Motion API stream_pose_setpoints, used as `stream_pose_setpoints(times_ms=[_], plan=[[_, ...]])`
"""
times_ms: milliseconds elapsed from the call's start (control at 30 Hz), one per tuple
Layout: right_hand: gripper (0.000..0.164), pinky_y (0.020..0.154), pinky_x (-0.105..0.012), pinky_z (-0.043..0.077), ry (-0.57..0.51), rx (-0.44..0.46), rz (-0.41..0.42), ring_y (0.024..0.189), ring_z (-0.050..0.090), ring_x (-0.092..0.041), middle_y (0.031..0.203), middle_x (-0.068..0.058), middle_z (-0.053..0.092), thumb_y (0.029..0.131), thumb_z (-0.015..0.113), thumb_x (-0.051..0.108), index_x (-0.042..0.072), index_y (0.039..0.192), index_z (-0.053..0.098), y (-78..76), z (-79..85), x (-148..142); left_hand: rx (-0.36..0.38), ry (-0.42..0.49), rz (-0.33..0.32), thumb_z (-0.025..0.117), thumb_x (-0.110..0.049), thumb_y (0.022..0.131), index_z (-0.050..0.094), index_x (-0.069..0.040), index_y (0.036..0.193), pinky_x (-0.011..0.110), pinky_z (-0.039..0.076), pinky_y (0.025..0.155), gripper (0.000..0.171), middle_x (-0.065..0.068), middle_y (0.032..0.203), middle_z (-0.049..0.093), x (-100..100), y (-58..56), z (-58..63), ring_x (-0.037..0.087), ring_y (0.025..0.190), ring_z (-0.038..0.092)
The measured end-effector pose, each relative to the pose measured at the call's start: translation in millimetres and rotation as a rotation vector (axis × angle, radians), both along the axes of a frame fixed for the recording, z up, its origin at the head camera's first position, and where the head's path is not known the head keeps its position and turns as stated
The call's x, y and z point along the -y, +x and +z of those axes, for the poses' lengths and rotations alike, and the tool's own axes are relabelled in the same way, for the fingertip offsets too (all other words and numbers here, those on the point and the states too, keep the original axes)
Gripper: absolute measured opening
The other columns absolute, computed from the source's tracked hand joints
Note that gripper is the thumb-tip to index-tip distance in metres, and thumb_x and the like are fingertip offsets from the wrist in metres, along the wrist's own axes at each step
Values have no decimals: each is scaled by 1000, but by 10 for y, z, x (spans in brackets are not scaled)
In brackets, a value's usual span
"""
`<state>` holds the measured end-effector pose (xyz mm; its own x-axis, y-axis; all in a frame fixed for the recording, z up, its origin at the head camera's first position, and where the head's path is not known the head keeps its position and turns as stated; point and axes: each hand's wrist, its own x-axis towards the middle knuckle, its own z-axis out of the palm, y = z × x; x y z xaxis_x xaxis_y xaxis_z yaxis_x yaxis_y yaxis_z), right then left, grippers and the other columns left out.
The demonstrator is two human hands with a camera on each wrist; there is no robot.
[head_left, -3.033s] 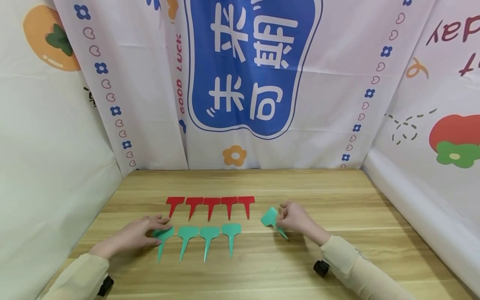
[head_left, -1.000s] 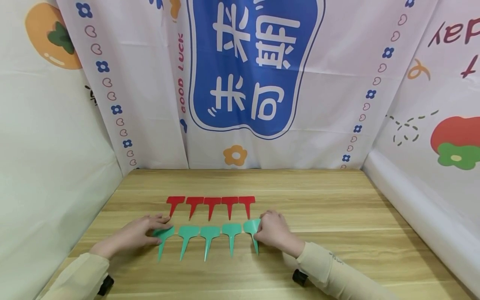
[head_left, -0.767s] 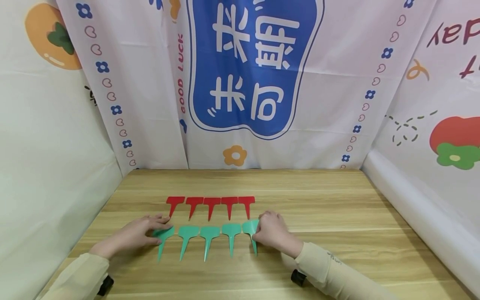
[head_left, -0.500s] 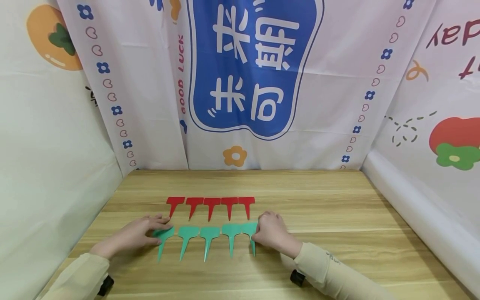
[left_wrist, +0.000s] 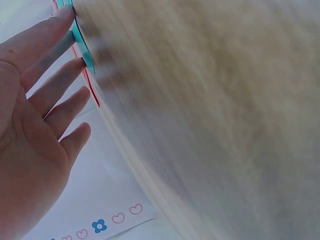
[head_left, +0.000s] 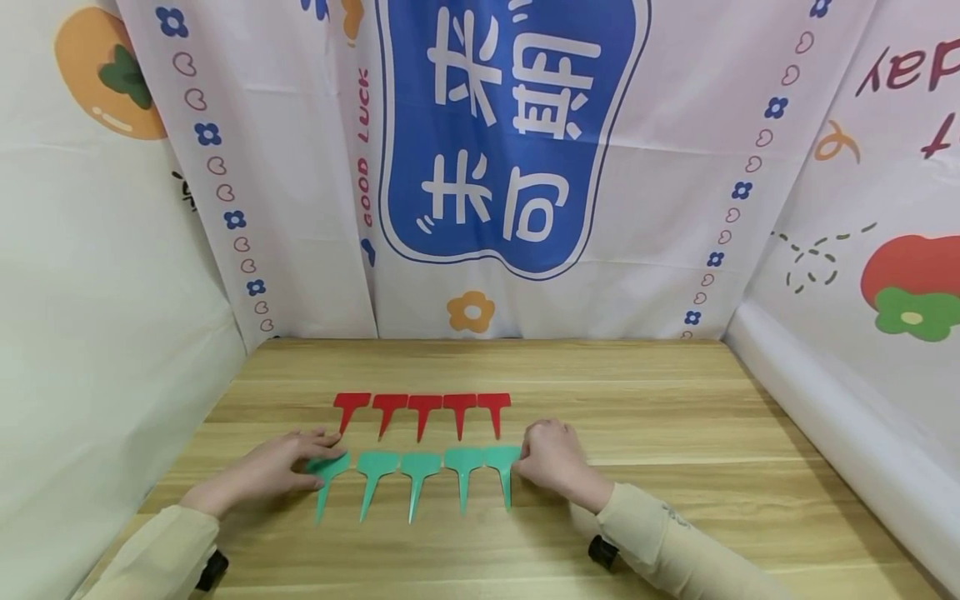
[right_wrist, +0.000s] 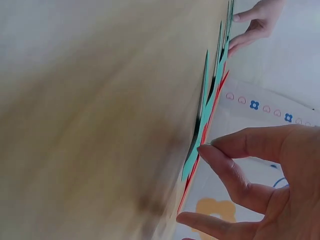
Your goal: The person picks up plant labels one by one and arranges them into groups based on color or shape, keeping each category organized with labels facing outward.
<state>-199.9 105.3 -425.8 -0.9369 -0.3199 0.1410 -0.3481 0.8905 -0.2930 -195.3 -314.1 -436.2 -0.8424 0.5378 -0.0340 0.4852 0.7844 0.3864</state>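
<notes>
Several green T-shaped plant labels [head_left: 421,467] lie in a row on the wooden table, stems pointing toward me. Behind them runs a row of red plant labels [head_left: 424,406]. My left hand [head_left: 273,467] rests at the leftmost green label [head_left: 330,468], its straight fingertips touching the head, partly hiding it. My right hand [head_left: 558,462] is at the right edge of the rightmost green label [head_left: 502,458], which lies flat. In the right wrist view, thumb and index fingertips [right_wrist: 205,148] are close together right at that label's edge, the other fingers loose.
The wooden table [head_left: 637,383] is bounded by a printed cloth [head_left: 315,250] at the back and cloth walls on both sides. A dark wrist camera [head_left: 602,552] sits under the right sleeve, another [head_left: 213,571] under the left.
My right hand has brought the last green plant label left into the row and laid it level, then shifted slightly right off its edge. My left hand has stayed in place.
</notes>
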Motion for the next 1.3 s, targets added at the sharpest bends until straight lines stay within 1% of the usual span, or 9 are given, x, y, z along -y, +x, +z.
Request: stream_pose_setpoints(times_ms=[167,533,733,900,1000,1100,1167,1233,1300], plan=[[22,82,-52,45,-4,-21,-30,81,58,-20,74,7,61,71,72,20,20,53,61,-32,14,-92,1,3,-9,71,-32,83,60,-11,129,65,25,106,51,16,141,49,-1,-3,7,46,135,34],[21,84,-52,44,-26,31,-98,72,52,-12,71,10,61,77,71,23,22,58,63,-123,21,-286,7,-13,15,71,-29,83,61,-15,129,67,26,104,49,14,144,46,20,3,-6,44,136,33],[25,68,-43,44,-11,21,-141,62,49,-11,62,9,58,81,67,23,21,57,61,-194,15,-415,-9,-27,16,71,-28,83,61,-18,129,67,29,103,47,14,145,45,31,5,-2,44,135,34],[18,72,-49,46,-40,57,-193,65,55,-15,71,2,66,87,65,30,18,75,70,-255,-4,-551,-26,-18,27,70,-28,84,61,-18,129,66,30,103,47,13,146,44,36,21,13,43,135,35],[21,73,-49,49,-89,73,-196,75,62,-20,86,-6,71,89,63,33,14,91,71,-291,-16,-652,-73,-12,23,70,-28,85,60,-15,129,67,33,100,48,16,144,45,29,17,32,45,133,37],[33,82,-51,51,-159,71,-142,96,64,-32,107,-19,67,93,59,34,6,109,66,-332,-22,-751,-155,-7,38,68,-29,87,57,-14,133,66,34,100,50,17,143,46,-28,-5,59,45,132,39],[44,93,-55,46,-181,48,-88,113,57,-39,125,-24,58,94,57,36,1,122,59,-369,-28,-812,-204,-6,67,66,-31,89,53,-14,136,65,32,102,52,18,146,43,-103,-28,89,44,133,37],[55,104,-62,34,-181,29,-38,129,42,-44,139,-27,45,95,54,39,-1,134,49,-398,-23,-857,-241,-2,112,62,-36,91,48,-16,140,63,28,106,55,16,149,38,-192,-48,126,43,137,32],[63,106,-68,23,-149,8,0,138,28,-45,148,-26,33,96,52,42,1,142,40,-425,-23,-896,-275,-15,147,59,-41,92,44,-17,143,61,24,110,58,15,152,33,-288,-72,161,41,140,26]])
